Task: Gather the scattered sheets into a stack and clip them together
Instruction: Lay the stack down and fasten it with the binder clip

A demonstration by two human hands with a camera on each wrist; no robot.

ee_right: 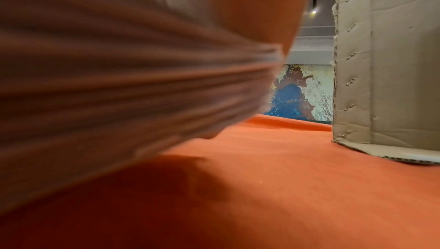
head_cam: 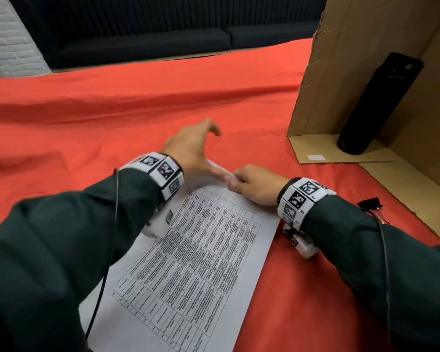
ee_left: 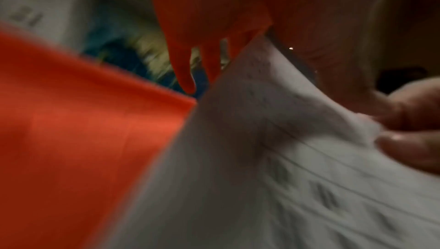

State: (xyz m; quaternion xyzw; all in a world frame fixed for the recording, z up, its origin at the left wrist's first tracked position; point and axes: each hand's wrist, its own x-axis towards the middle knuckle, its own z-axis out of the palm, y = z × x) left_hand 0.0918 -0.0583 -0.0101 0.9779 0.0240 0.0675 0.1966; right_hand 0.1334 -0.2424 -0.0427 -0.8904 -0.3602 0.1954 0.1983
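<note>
A stack of white sheets (head_cam: 203, 250) with a printed table on top lies slanted on the red cloth (head_cam: 112, 110). My right hand (head_cam: 241, 181) pinches the stack's far corner with curled fingers. The right wrist view shows that corner lifted off the cloth, with the edges of several sheets (ee_right: 119, 93) fanned and blurred. My left hand (head_cam: 193, 148) is at the same corner, its thumb lying on the paper beside my right hand and its fingers spread above the cloth. In the left wrist view the paper (ee_left: 262, 177) bends up toward my right fingers (ee_left: 414, 145). A black binder clip (head_cam: 370, 204) lies on the cloth by my right forearm.
An open cardboard box (head_cam: 353, 59) stands on its side at the right, with a black bottle (head_cam: 376, 102) upright inside; its wall (ee_right: 385, 64) is close to my right hand. The red cloth stretches wrinkled to the left and far side.
</note>
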